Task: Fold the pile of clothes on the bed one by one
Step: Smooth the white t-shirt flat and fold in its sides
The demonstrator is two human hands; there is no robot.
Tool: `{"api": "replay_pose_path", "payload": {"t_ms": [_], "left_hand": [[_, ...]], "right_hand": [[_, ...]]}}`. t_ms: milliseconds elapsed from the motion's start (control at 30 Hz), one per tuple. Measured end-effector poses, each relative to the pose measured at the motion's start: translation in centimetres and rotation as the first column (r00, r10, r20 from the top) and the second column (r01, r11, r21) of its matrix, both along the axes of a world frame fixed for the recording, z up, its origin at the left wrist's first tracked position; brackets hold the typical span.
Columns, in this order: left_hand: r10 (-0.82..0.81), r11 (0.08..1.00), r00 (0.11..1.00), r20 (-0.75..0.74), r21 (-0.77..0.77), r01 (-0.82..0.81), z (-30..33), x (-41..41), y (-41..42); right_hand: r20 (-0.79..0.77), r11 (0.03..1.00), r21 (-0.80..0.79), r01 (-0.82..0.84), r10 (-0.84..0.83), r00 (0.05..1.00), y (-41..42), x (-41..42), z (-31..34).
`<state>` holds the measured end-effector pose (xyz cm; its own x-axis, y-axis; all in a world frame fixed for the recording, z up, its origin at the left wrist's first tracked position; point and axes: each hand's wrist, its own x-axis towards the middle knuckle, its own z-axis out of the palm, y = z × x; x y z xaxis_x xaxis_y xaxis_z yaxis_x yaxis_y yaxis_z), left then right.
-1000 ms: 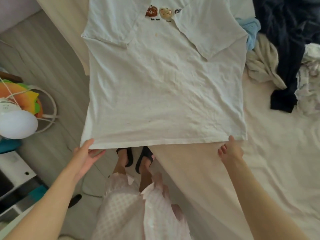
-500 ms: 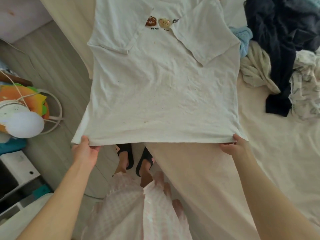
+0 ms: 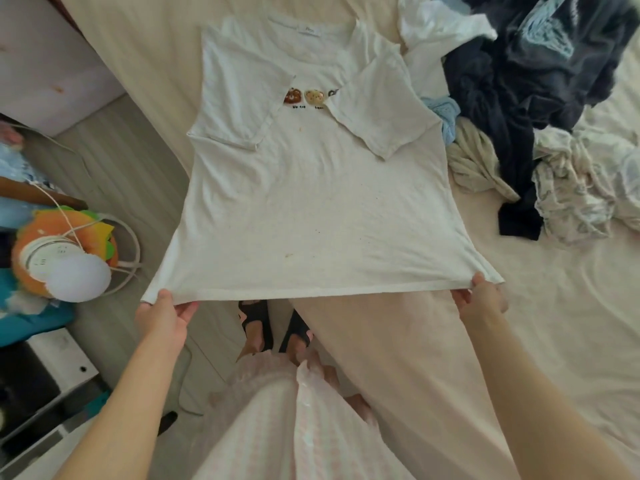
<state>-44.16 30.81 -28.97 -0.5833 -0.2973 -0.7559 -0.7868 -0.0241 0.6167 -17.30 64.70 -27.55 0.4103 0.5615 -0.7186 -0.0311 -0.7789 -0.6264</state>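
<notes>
Hem of white T-shirt [image 3: 311, 202] now lifted off bed [image 3: 554, 323]; left hand [image 3: 162, 320] and right hand [image 3: 479, 299] pinched its corners, where a second earlier they only reached. Sleeves already folded in; bottom-up fold looked next.

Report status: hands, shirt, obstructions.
Left hand and right hand each grip a hem corner. White T-shirt stretched flat, sleeves folded in. Clothes pile lies alongside.

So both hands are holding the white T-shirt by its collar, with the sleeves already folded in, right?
Not quite. The head view shows the left hand and right hand holding the white T-shirt by its bottom hem; the collar lies at the far end. The sleeves are indeed folded in.
</notes>
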Motion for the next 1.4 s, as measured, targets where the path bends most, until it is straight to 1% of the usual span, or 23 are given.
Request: {"api": "replay_pose_path", "payload": {"t_ms": [67, 167, 233, 367, 433, 533, 700, 800, 900, 933, 967, 1000, 1067, 1133, 1200, 1233, 1267, 1300, 1333, 1367, 1400], "left_hand": [[-0.009, 0.999, 0.999, -0.037, 0.040, 0.010, 2.0, -1.2, 0.7], [-0.002, 0.993, 0.994, -0.108, 0.118, 0.015, 4.8, -4.1, 2.8], [0.027, 0.980, 0.989, -0.145, 0.197, 0.002, 6.4, -6.5, 4.7], [0.119, 0.940, 0.977, -0.175, 0.338, -0.054, 8.6, -11.9, 9.0], [0.150, 0.923, 0.969, -0.197, 0.378, -0.066, 9.1, -14.8, 11.3], [0.184, 0.906, 0.958, -0.219, 0.417, -0.079, 9.5, -19.4, 15.0], [0.189, 0.882, 0.955, -0.229, 0.468, -0.062, 8.0, -27.7, 21.3], [0.156, 0.890, 0.961, -0.227, 0.455, -0.037, 6.0, -32.3, 24.9], [0.101, 0.898, 0.973, -0.208, 0.439, 0.000, 3.5, -36.1, 28.1], [0.080, 0.898, 0.976, -0.204, 0.440, 0.018, 2.7, -37.0, 29.1], [0.057, 0.893, 0.977, -0.205, 0.447, 0.042, 1.9, -37.8, 29.9], [0.033, 0.886, 0.977, -0.212, 0.458, 0.069, 1.3, -38.5, 30.7], [-0.038, 0.880, 0.967, -0.254, 0.449, 0.152, 0.1, -39.3, 31.5], [-0.166, 0.896, 0.935, -0.313, 0.348, 0.275, -1.1, -39.2, 31.7], [-0.322, 0.906, 0.878, -0.354, 0.154, 0.394, -2.8, -37.6, 30.8], [-0.417, 0.886, 0.829, -0.373, 0.038, 0.462, -3.8, -36.3, 30.1], [-0.539, 0.831, 0.749, -0.385, -0.097, 0.548, -4.7, -34.9, 29.5], [-0.690, 0.719, 0.618, -0.377, -0.259, 0.645, -5.5, -33.5, 29.1], [-0.837, 0.544, 0.427, -0.342, -0.440, 0.715, -6.2, -32.2, 28.9], [-0.936, 0.340, 0.198, -0.291, -0.598, 0.725, -6.8, -31.1, 29.1], [-0.971, 0.149, -0.033, -0.236, -0.711, 0.687, -7.2, -30.4, 29.5]], "right_hand": [[0.003, 0.998, 0.059, -0.036, 0.036, 0.999, 0.6, -0.7, 1.6], [-0.072, 0.989, 0.142, -0.052, 0.063, 0.995, 3.0, -3.1, 4.1], [-0.122, 0.983, 0.178, -0.047, 0.069, 0.990, 5.0, -5.4, 5.5], [-0.207, 0.978, 0.208, -0.032, 0.076, 0.975, 9.6, -10.8, 7.6], [-0.241, 0.971, 0.236, -0.046, 0.105, 0.965, 11.6, -13.7, 8.4], [-0.299, 0.960, 0.281, -0.009, 0.097, 0.949, 14.9, -18.4, 9.1], [-0.313, 0.946, 0.323, 0.028, 0.079, 0.946, 20.8, -26.5, 8.5], [-0.287, 0.938, 0.346, 0.016, 0.090, 0.954, 24.2, -31.2, 7.0], [-0.250, 0.942, 0.332, -0.045, 0.134, 0.959, 27.4, -34.7, 4.8], [-0.267, 0.943, 0.327, -0.058, 0.151, 0.952, 28.2, -35.5, 3.9], [-0.333, 0.948, 0.312, -0.052, 0.161, 0.929, 28.8, -36.3, 2.9], [-0.397, 0.962, 0.273, -0.003, 0.116, 0.911, 29.6, -36.9, 2.2], [-0.455, 0.969, 0.248, 0.014, 0.103, 0.885, 30.0, -37.9, 0.9], [-0.404, 0.965, 0.249, -0.083, 0.182, 0.897, 29.5, -38.3, -0.8], [-0.300, 0.934, 0.258, -0.248, 0.322, 0.898, 27.7, -38.3, -2.5], [-0.179, 0.873, 0.294, -0.389, 0.450, 0.875, 26.2, -38.2, -3.7], [-0.048, 0.794, 0.314, -0.521, 0.561, 0.826, 24.5, -38.3, -4.9], [0.100, 0.679, 0.319, -0.661, 0.669, 0.736, 22.8, -38.3, -6.1], [0.235, 0.522, 0.301, -0.798, 0.771, 0.592, 21.2, -38.5, -7.3], [0.345, 0.339, 0.243, -0.909, 0.845, 0.408, 20.0, -38.9, -8.3], [0.420, 0.162, 0.179, -0.971, 0.880, 0.224, 19.3, -39.4, -9.2]]}}
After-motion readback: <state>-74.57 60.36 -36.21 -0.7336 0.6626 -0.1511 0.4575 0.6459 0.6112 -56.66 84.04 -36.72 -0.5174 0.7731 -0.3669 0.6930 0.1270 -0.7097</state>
